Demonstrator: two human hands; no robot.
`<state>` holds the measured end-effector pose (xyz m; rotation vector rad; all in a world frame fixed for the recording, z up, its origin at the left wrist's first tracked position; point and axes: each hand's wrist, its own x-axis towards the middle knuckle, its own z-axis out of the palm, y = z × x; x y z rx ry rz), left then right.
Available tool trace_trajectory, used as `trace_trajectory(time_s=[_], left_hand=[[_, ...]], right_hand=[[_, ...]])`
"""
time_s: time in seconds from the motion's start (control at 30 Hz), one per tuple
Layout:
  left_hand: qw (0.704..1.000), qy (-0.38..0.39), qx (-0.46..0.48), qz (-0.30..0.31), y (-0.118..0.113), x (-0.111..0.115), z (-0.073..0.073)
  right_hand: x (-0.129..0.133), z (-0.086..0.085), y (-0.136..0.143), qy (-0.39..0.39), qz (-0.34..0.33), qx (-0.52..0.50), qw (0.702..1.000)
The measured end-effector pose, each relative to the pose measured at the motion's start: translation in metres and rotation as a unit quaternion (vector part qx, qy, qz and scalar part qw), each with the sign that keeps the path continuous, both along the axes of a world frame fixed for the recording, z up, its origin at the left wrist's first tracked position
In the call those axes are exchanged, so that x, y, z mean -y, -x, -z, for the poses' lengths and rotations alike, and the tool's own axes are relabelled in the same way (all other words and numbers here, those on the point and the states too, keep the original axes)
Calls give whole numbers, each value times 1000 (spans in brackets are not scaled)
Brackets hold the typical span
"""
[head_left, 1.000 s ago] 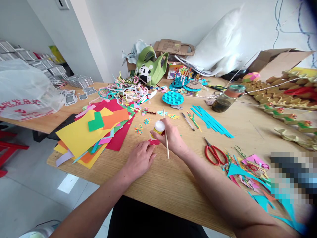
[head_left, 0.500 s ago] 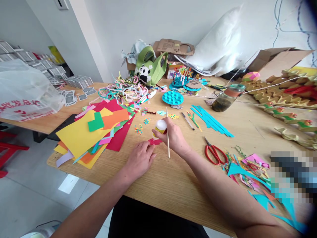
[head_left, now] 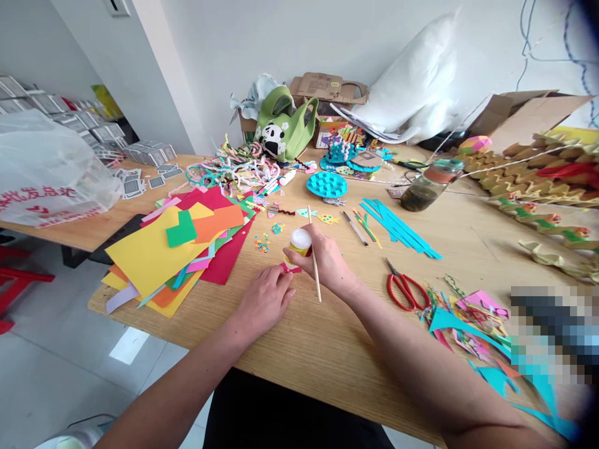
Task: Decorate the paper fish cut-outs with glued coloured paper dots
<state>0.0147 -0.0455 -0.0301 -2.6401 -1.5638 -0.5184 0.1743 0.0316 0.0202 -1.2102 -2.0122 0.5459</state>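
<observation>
Upright in my right hand (head_left: 328,260) is a small bottle (head_left: 300,241) with a white top and a yellow label, which looks like a glue bottle. The same hand also keeps a thin wooden stick (head_left: 315,262) against its fingers. Below the bottle lies a small red paper piece (head_left: 292,269), partly covered; the bottle's lower end seems to touch it. My left hand (head_left: 266,298) rests flat on the table, its fingertips at the paper's near left edge and its thumb apart. Tiny coloured paper dots (head_left: 262,242) lie just beyond.
Coloured paper sheets (head_left: 154,255) pile up at left. Red-handled scissors (head_left: 406,290) and paper scraps (head_left: 472,327) lie at right. Farther back are blue strips (head_left: 397,227), a pen (head_left: 355,229), paper fish (head_left: 328,219), a blue plate (head_left: 326,184) and a lidded jar (head_left: 428,186).
My right hand has shifted slightly left with the bottle and stick, bringing the bottle over the red paper. My left hand has stayed in place.
</observation>
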Motion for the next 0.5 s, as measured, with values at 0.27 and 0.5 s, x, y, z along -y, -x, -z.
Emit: trace_trajectory(time_s=[0.27,0.5], left_hand=[[1000,4,6,-2,0,-1,1],[1000,2,4,-2,0,0,0]], right_hand=[[0,3,2,-3,14,-12,1000],[-2,5,1,3,29,-13,999]])
